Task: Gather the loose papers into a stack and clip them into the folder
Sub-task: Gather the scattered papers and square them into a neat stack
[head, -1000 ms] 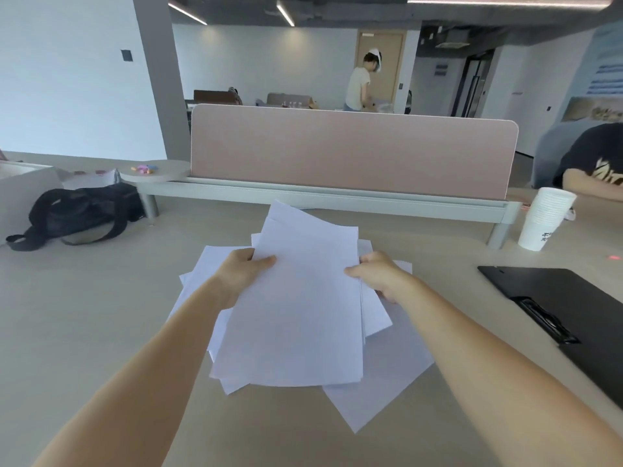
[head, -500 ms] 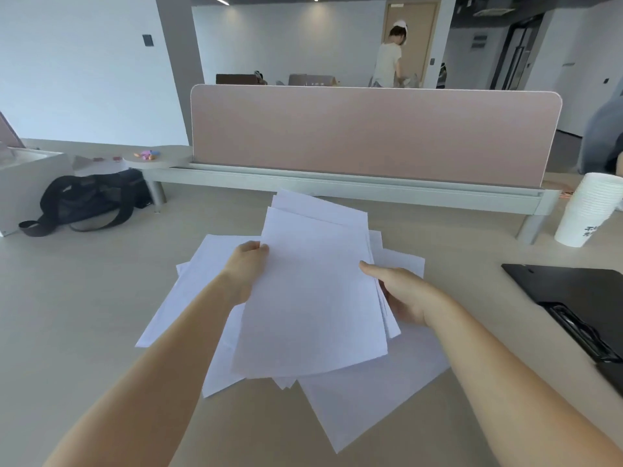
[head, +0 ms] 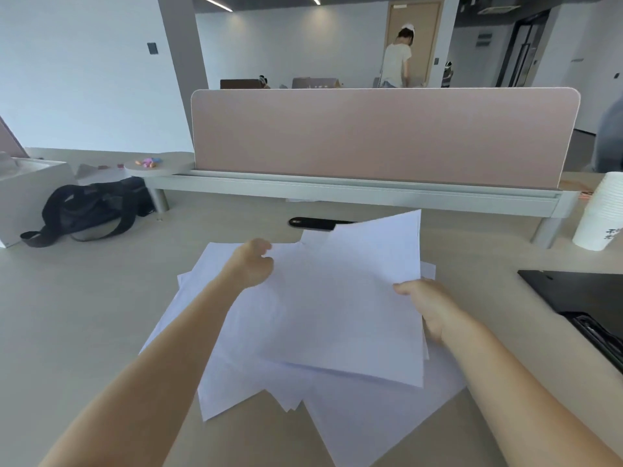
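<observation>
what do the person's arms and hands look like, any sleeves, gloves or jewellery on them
Both forearms are bare up to the bottom edge of the picture, with no sleeve in view. The left hand and the right hand wear no gloves. No watch, bracelet or ring shows on either wrist or on the fingers that are visible, and no markings can be seen.

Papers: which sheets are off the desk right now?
The top bundle of sheets, pinched between the left hand and right hand, its far edge tilted up. The other sheets lie flat, fanned on the desk beneath.
</observation>
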